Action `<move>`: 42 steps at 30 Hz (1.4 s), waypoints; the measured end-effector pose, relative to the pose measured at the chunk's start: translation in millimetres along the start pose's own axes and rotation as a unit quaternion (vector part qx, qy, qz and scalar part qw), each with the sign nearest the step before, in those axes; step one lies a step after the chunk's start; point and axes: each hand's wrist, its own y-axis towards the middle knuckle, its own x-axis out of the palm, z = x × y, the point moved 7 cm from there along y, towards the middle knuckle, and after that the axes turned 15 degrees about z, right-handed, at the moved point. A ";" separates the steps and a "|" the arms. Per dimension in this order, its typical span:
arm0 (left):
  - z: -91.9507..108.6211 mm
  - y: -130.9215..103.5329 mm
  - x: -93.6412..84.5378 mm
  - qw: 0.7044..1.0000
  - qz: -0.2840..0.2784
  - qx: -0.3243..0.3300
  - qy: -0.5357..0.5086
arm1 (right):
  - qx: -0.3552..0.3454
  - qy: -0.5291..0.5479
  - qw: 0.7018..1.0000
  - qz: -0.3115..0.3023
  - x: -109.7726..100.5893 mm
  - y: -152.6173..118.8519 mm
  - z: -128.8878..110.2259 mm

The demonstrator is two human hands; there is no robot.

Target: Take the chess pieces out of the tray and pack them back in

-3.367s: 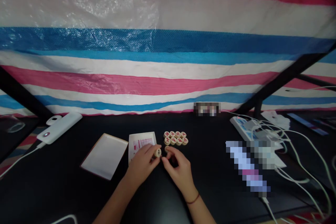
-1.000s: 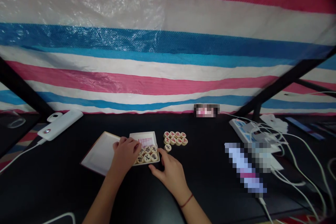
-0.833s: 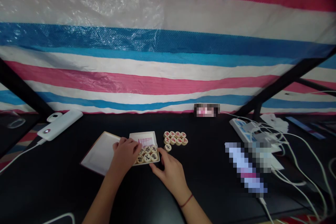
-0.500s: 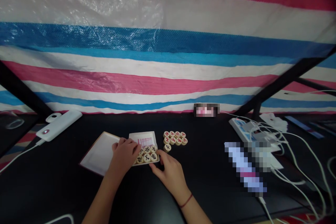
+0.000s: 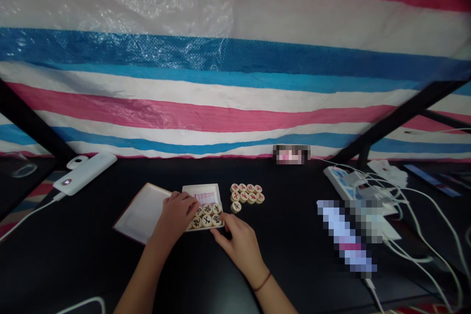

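A small white box point(image 5: 191, 189) lies on the black table, holding xiangqi pieces point(image 5: 206, 221) with black characters in rows at its near side. Over its left part my left hand point(image 5: 178, 212) is bent, fingertips down among the pieces; what they grip is hidden. My right hand point(image 5: 241, 239) holds the box's near right corner, thumb at the front edge and fingers at the right side. Just right of the box stand several red-marked xiangqi pieces point(image 5: 243, 197), grouped in rows. A single black-marked xiangqi piece point(image 5: 236, 207) sits in front of them.
Left of the box lies its open lid point(image 5: 142, 211). A white power bank point(image 5: 86, 174) with a cable is at the back left. A power strip point(image 5: 336, 180) with tangled white cables and a blurred phone-like object point(image 5: 346, 235) occupy the right. Striped sheeting point(image 5: 221, 117) hangs behind.
The view has shifted slightly. Both hands stay at the box in nearly the same pose, and the pieces keep their places.
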 end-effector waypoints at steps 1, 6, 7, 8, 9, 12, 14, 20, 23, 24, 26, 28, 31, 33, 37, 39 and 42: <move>-0.7 0.8 0.8 1.000 0.003 0.012 -0.012 | 0.001 0.001 1.000 0.002 -0.3 0.2 0.0; -15.1 4.4 -3.1 0.998 0.038 0.019 -0.038 | 0.013 0.007 1.000 0.005 -1.6 1.0 0.4; -19.1 4.7 -4.0 0.998 0.039 0.013 -0.042 | 0.018 0.011 1.000 0.003 -1.7 1.1 0.7; -22.6 4.9 -4.6 0.998 0.036 0.007 -0.047 | 0.023 0.017 1.000 0.001 -1.7 1.1 1.0; -25.3 5.1 -5.1 0.998 0.032 0.003 -0.052 | 0.027 0.022 0.999 -0.001 -1.7 1.1 1.3; -26.6 4.9 -6.8 0.998 0.017 0.003 -0.063 | 0.038 0.030 0.999 -0.004 -1.5 1.3 2.2; -22.1 4.2 -8.4 0.998 0.013 0.004 -0.064 | 0.042 0.030 0.999 -0.004 -1.4 1.3 2.6; 1.2 -2.9 -8.5 0.999 -0.030 -0.016 -0.032 | 0.043 0.019 0.999 -0.004 -1.0 0.6 2.8; 9.6 -6.5 -10.5 0.999 -0.040 -0.019 -0.028 | 0.050 0.018 0.999 -0.001 -1.0 0.4 3.5; 10.8 -7.3 -11.5 0.999 -0.040 -0.021 -0.026 | 0.052 0.018 0.998 -0.001 -1.0 0.4 3.7; 11.4 -8.7 -12.9 0.998 -0.042 -0.027 -0.023 | 0.054 0.018 0.998 0.000 -0.8 0.4 3.9; 10.5 -9.7 -12.6 0.998 -0.049 -0.034 -0.028 | 0.054 0.017 0.998 0.001 -0.7 0.5 3.9; 8.8 -9.7 -11.0 0.997 -0.055 -0.039 -0.040 | 0.054 0.016 0.998 0.002 -0.8 0.6 4.2; 7.3 -8.7 -10.2 0.997 -0.055 -0.040 -0.042 | 0.054 0.018 0.998 0.002 -1.0 0.8 4.2; 6.8 -2.9 -18.6 0.997 0.009 -0.037 -0.062 | 0.044 0.028 0.999 0.013 -2.8 1.6 1.4; 13.7 -0.8 -25.5 0.990 0.047 -0.026 -0.129 | 0.040 0.041 0.998 0.035 -5.7 2.1 -0.2; 33.7 -2.6 -25.1 0.964 0.012 -0.013 -0.265 | 0.034 0.070 0.994 0.077 -11.5 1.9 -0.8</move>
